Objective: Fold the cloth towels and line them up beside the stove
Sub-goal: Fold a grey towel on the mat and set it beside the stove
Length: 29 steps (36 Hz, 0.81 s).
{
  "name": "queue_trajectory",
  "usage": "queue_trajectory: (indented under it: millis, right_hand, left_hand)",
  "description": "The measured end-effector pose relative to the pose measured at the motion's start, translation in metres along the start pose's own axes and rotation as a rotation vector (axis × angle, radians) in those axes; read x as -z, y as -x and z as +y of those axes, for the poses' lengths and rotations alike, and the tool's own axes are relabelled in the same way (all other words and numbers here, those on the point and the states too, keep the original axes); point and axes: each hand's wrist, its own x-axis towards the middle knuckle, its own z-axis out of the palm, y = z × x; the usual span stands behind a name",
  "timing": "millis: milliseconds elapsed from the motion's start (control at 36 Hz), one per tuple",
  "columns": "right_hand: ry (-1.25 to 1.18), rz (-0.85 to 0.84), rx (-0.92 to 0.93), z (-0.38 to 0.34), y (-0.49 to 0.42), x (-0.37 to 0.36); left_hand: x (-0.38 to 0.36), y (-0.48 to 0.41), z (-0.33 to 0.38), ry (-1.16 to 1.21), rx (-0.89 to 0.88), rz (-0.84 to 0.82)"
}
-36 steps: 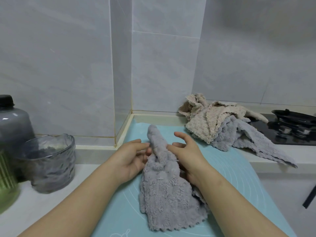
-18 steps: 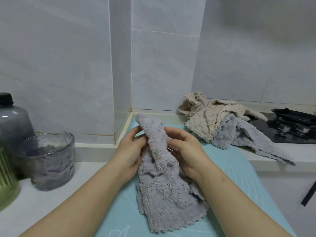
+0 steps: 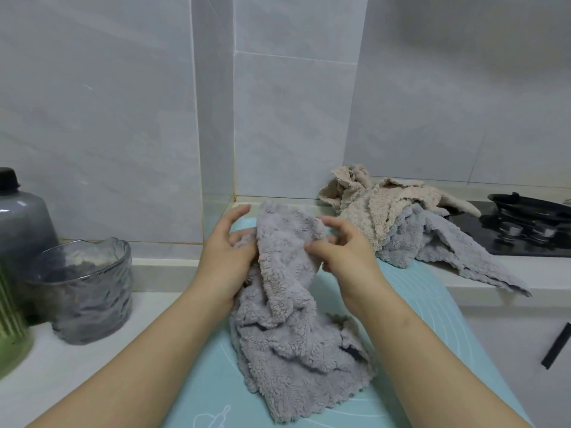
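Nearest the viewer, a grey towel (image 3: pixel 290 341) lies crumpled on a light blue mat (image 3: pixel 411 319) spread over the white table (image 3: pixel 46 366), its scalloped lower edge resting on the mat and its upper part lifted between two bare hands. The left hand (image 3: pixel 225 261) presses against the towel's left side, thumb and lower fingers on the fabric, the upper fingers (image 3: pixel 238 213) spread and raised clear of it. The right hand (image 3: pixel 343 254) holds the towel's right side with curled fingers, pinching a fold between thumb and fingertips. To the left, near the table's edge, stands a ribbed green container (image 3: pixel 9 319), and just beyond it a textured glass cup (image 3: pixel 89 288) and a smoky grey bottle (image 3: pixel 21 217) with a black cap. Farther right, an unfolded heap lies against the tiled wall: a beige towel (image 3: pixel 380 208) on top of a second grey towel (image 3: pixel 457 251), whose corner hangs over the table's edge. The heap touches the black stove (image 3: pixel 525 230) at far right.
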Motion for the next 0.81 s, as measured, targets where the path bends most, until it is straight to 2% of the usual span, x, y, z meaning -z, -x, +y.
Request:
queue_trajectory:
  millis: [83, 139, 194, 278, 361, 444, 500, 611, 694, 806]
  right_hand:
    - [0.088, 0.113, 0.186, -0.004, -0.001, 0.007]
    - [0.192, 0.195, 0.282, 0.0, -0.004, 0.011]
    - [0.453, 0.236, 0.323, 0.008, -0.008, 0.014]
    - [0.777, 0.092, 0.138, 0.026, -0.015, 0.019]
    - [1.189, -0.019, -0.066, 0.029, -0.011, 0.021]
    - [1.375, -0.01, -0.075, 0.028, -0.009, 0.023]
    - [1.379, -0.032, -0.028, 0.03, -0.01, 0.021]
    - [1.049, -0.052, 0.079, 0.034, -0.011, 0.013]
    - [0.929, 0.134, 0.209, 0.023, -0.013, 0.018]
    - [0.962, 0.427, 0.321, 0.013, -0.019, 0.039]
  left_hand:
    - [0.008, -0.003, -0.004, -0.206, -0.144, 0.127]
    - [0.014, -0.005, -0.007, -0.516, -0.249, 0.215]
    - [0.018, -0.005, -0.011, -0.826, -0.312, 0.193]
    - [0.015, -0.003, -0.017, -1.136, -0.277, -0.019]
    - [0.012, 0.001, -0.024, -1.359, -0.121, -0.188]
    - [0.014, 0.0, -0.028, -1.521, -0.067, -0.24]
    - [0.015, -0.002, -0.029, -1.51, -0.097, -0.242]
    - [0.013, -0.002, -0.029, -1.367, -0.172, -0.217]
    - [0.016, -0.005, -0.029, -1.311, -0.267, -0.138]
    - [0.02, -0.01, -0.033, -1.336, -0.392, -0.05]
